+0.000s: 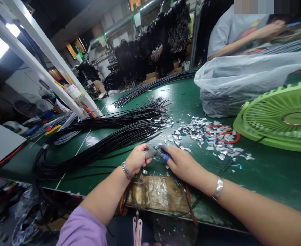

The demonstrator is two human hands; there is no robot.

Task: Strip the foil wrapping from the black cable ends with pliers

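My left hand, with grey covers on its fingertips, is closed in a pinch around a thin black cable that comes in from the left. My right hand meets it fingertip to fingertip, closed on the cable's end; it wears grey finger covers and a blue one. The tiny wires between the fingers are mostly hidden. Just behind my hands, a thick bundle of black cables lies with its stripped ends pointing right. Below them is a tape-covered wooden board at the table's edge.
Foil and plastic scraps and a red ring lie right of the bundle on the green table. A green fan and a plastic bag of cables stand at right. Another person works behind. A white post rises at left.
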